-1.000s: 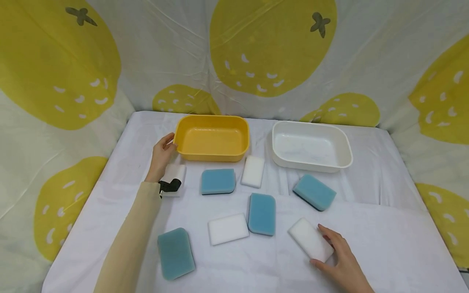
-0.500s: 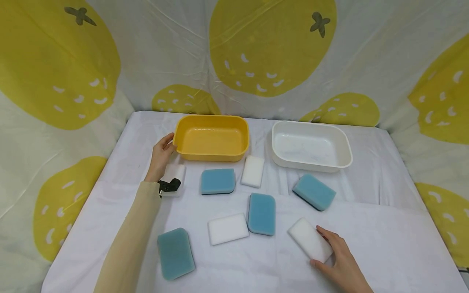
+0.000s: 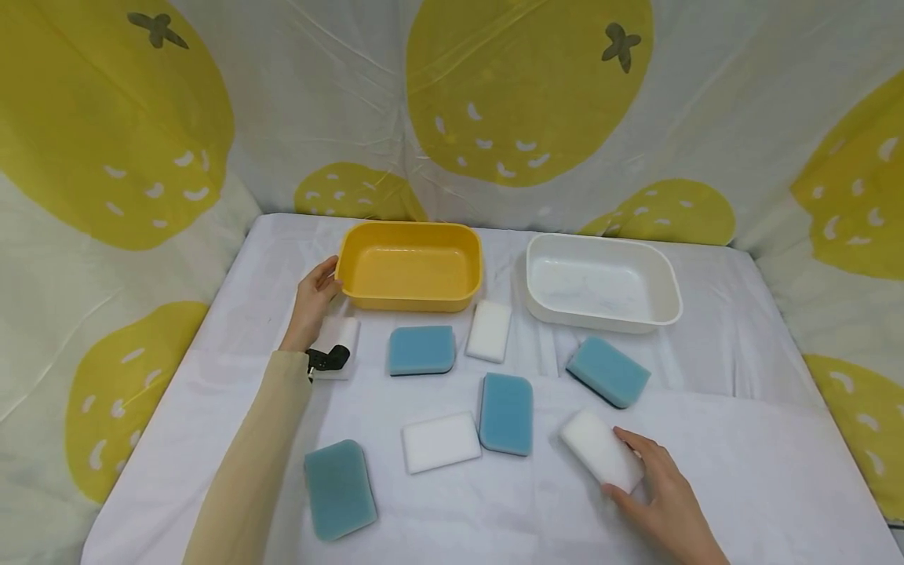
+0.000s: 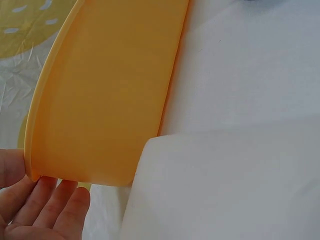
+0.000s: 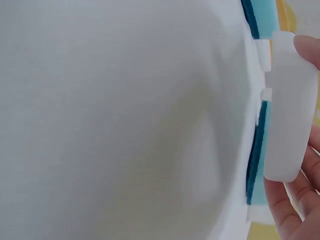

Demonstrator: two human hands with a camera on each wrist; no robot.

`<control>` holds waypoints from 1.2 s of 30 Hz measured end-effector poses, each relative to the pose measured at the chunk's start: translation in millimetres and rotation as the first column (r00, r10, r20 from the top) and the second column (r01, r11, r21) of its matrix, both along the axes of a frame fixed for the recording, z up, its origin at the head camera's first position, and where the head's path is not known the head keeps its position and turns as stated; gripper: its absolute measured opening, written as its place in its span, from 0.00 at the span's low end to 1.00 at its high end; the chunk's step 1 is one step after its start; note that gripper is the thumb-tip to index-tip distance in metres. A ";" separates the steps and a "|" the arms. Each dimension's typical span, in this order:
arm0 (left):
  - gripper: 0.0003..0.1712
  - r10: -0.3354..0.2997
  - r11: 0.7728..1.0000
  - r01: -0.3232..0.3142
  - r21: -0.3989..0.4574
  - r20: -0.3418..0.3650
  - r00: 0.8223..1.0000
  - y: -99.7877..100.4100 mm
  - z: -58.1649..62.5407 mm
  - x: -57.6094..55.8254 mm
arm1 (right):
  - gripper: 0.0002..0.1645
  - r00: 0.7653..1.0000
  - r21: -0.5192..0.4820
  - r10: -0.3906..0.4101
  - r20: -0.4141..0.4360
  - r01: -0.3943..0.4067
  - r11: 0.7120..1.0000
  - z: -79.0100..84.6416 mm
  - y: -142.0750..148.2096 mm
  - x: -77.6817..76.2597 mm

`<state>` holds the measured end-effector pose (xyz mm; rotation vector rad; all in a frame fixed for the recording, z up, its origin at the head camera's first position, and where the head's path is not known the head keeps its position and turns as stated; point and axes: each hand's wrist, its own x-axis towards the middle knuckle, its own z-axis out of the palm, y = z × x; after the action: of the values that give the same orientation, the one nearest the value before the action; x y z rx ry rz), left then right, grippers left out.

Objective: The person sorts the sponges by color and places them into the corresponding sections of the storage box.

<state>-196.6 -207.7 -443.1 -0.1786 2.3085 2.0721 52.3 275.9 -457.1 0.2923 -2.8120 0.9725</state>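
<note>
My left hand (image 3: 313, 302) pinches the left rim of a yellow plastic tub (image 3: 417, 304); in the left wrist view its thumb (image 4: 11, 167) and fingers lie on either side of the tub's rim. Under that wrist lies a white sponge (image 3: 344, 336), partly hidden. My right hand (image 3: 664, 494) grips another white sponge (image 3: 600, 451) between thumb and fingers, a little above the cloth at the front right. The right wrist view shows this sponge (image 5: 292, 110) edge-on, apart from the cloth.
A white tub (image 3: 600, 318) stands at the back right. Blue sponges (image 3: 421, 349), (image 3: 506, 413), (image 3: 607, 371), (image 3: 340, 489) and white sponges (image 3: 487, 331), (image 3: 441, 442) lie spread over the white cloth. A lemon-print curtain (image 3: 318, 94) encloses the back and sides.
The white sponge in my right hand has risen off the cloth and tilted slightly. My left hand stays at the yellow tub's rim.
</note>
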 end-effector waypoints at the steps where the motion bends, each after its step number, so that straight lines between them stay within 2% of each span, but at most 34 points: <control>1: 0.30 -0.001 1.000 0.001 0.006 0.004 1.000 0.3 0.9 0.5 | 0.49 1.000 -0.006 -0.003 -0.001 0.003 1.000 1.3 -0.4 -1.7; 6: 0.30 -0.001 0.999 -0.001 0.040 0.029 1.000 3.6 11.0 4.7 | 0.48 1.000 -0.020 -0.008 -0.022 0.007 1.000 8.0 -5.0 -13.0; 9: 0.30 -0.004 0.999 0.003 0.042 0.029 1.000 6.1 19.0 8.4 | 0.50 0.999 -0.026 0.016 -0.052 -0.017 1.000 13.3 -9.0 -22.4; 12: 0.30 -0.013 0.999 0.013 0.038 0.013 1.000 6.9 21.8 10.2 | 0.51 0.996 -0.035 0.044 -0.080 -0.047 0.998 18.9 -12.5 -32.0; 14: 0.30 -0.017 0.999 0.017 0.049 0.000 1.000 5.9 19.6 9.6 | 0.52 0.994 -0.039 0.059 -0.092 -0.063 0.997 22.4 -14.4 -37.9; 21: 0.29 -0.021 1.000 0.022 0.019 -0.049 0.999 -1.2 -1.9 2.3 | 0.52 0.984 -0.050 0.110 -0.143 -0.119 0.992 31.2 -20.9 -57.6; 25: 0.29 -0.014 1.000 0.014 0.005 -0.054 0.998 -0.7 -4.0 0.8 | 0.51 0.979 -0.046 0.136 -0.154 -0.144 0.988 37.1 -24.7 -66.1; 32: 0.29 -0.027 0.999 0.027 0.033 -0.014 1.000 7.3 22.9 11.6 | 0.51 0.964 -0.024 0.198 -0.178 -0.205 0.978 45.4 -30.5 -79.3; 36: 0.29 -0.024 0.999 0.025 0.026 -0.016 1.000 7.1 23.2 12.0 | 0.50 0.953 -0.009 0.237 -0.191 -0.243 0.970 50.5 -36.0 -88.2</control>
<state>-184.6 -200.6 -419.9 -0.1329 2.2792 2.0985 -35.9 239.9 -406.6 0.6981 -2.6271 0.9778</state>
